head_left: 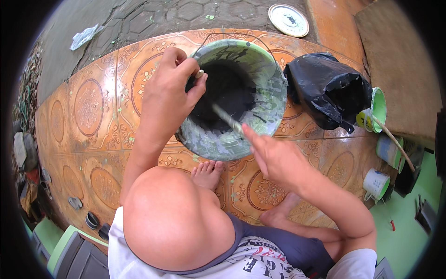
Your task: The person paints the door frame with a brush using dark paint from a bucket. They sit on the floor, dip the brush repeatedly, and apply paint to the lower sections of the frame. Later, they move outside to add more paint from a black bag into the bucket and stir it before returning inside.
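Left hand (169, 88) grip clamped on the rim of a paint-smeared green bucket (274, 93); right hand (274, 156) grip closed on a stick (227, 119) slanting into the dark contents; bucket stands on patterned orange floor tiles (88, 109); black plastic bag (327, 90) just beside, small cans (378, 111) beyond; both forearms angled inward, knee below

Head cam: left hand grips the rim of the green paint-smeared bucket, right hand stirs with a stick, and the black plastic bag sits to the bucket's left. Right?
Not quite. The head view shows the black plastic bag to the right of the green paint-smeared bucket, not the left. The rest holds: left hand on the rim, right hand holding the stick in the bucket.
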Demonstrator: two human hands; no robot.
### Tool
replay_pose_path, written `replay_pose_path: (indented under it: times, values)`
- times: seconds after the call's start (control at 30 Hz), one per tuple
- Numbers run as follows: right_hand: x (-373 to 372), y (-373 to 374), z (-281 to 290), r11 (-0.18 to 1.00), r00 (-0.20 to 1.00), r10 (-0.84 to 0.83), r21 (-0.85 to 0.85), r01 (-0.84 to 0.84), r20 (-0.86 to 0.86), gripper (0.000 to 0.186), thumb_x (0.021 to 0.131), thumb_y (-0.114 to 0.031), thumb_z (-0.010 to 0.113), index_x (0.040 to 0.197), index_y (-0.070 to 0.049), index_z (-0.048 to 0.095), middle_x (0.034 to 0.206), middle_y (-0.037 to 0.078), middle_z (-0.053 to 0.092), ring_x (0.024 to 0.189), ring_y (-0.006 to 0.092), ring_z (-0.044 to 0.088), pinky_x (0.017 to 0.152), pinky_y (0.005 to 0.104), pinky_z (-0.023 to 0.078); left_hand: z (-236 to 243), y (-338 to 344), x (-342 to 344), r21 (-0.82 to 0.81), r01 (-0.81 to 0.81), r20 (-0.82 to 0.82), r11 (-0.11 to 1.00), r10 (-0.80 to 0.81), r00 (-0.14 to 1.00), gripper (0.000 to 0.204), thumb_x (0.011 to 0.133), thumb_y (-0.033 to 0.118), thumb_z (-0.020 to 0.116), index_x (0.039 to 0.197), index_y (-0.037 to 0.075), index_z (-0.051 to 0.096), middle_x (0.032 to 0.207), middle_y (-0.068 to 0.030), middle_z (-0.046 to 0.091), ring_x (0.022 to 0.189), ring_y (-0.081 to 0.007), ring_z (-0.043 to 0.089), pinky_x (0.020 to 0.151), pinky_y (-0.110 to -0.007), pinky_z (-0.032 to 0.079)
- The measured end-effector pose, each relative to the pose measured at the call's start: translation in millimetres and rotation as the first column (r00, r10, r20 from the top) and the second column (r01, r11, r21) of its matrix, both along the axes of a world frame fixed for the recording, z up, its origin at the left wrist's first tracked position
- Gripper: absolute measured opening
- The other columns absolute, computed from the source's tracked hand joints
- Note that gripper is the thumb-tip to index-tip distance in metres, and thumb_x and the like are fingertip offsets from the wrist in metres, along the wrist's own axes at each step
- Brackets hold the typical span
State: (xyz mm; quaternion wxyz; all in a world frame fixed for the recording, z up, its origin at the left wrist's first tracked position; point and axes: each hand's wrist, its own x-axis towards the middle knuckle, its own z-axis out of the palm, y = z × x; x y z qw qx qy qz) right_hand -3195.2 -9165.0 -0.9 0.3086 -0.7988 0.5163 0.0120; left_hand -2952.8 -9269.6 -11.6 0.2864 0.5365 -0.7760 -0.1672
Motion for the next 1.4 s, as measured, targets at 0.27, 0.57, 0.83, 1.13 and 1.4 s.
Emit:
replay_pose_path:
  times: [0.27, 0.57, 0.83, 1.13, 1.4]
  values:
    - [0, -8, 6, 0.999, 0.999, 0.018, 0.042, -0.02, 0.043, 0.05, 0.097, -0.015, 0.051, 0.145, -0.003, 0.043, 0.099, 0.022, 0.067, 0.078, 0.0405, 0.068, 0.07, 0.0478, 0.056, -4, 2, 2, -0.037, 0.014, -0.009, 0.999, -0.014, 1.0, 0.019, 0.081, 0.01, 0.076, 0.088, 0.0, 0.061, 0.098, -0.0122, 0.056, 0.082, -0.0284, 0.059, 0.07, -0.038, 0.049]
    - [-4, -2, 20, 0.991, 0.999, -0.013, 0.134, 0.017, -0.029, 0.048, 0.098, -0.016, 0.05, 0.143, 0.0, 0.045, 0.1, 0.025, 0.067, 0.08, 0.0419, 0.067, 0.074, 0.05, 0.055, -4, 11, 3, -0.043, -0.007, 0.026, 0.999, 0.008, 1.0, 0.019, 0.08, 0.01, 0.077, 0.087, 0.0, 0.062, 0.097, -0.0118, 0.056, 0.082, -0.0288, 0.059, 0.07, -0.038, 0.049]
    - [-24, -5, 15, 0.997, 0.99, -0.073, 0.018, 0.075, -0.122, 0.048, 0.099, -0.016, 0.047, 0.143, 0.003, 0.043, 0.095, 0.024, 0.066, 0.079, 0.0391, 0.068, 0.074, 0.0481, 0.056, -4, 14, 1, -0.086, 0.005, 0.032, 0.996, -0.002, 1.0, 0.018, 0.08, 0.013, 0.076, 0.084, 0.003, 0.061, 0.094, -0.0099, 0.055, 0.074, -0.0277, 0.061, 0.064, -0.04, 0.049]
    - [-20, -3, 21, 0.999, 0.951, 0.024, -0.026, -0.034, -0.308, 0.062, 0.085, -0.003, 0.053, 0.145, 0.007, 0.04, 0.087, 0.02, 0.063, 0.067, 0.0346, 0.068, 0.063, 0.0422, 0.057, -5, 13, 1, -0.131, 0.024, 0.024, 0.991, -0.021, 0.999, 0.018, 0.081, 0.014, 0.076, 0.083, 0.005, 0.06, 0.092, -0.0086, 0.055, 0.071, -0.0274, 0.061, 0.061, -0.04, 0.05]
    - [-1, 7, 32, 0.995, 0.947, 0.095, 0.031, -0.09, -0.306, 0.061, 0.084, -0.002, 0.054, 0.143, 0.009, 0.04, 0.087, 0.02, 0.064, 0.068, 0.0321, 0.07, 0.061, 0.04, 0.059, -2, 13, -4, -0.1, 0.013, -0.003, 0.995, -0.014, 1.0, 0.018, 0.081, 0.014, 0.076, 0.083, 0.005, 0.061, 0.093, -0.0085, 0.055, 0.071, -0.0268, 0.061, 0.06, -0.04, 0.05]
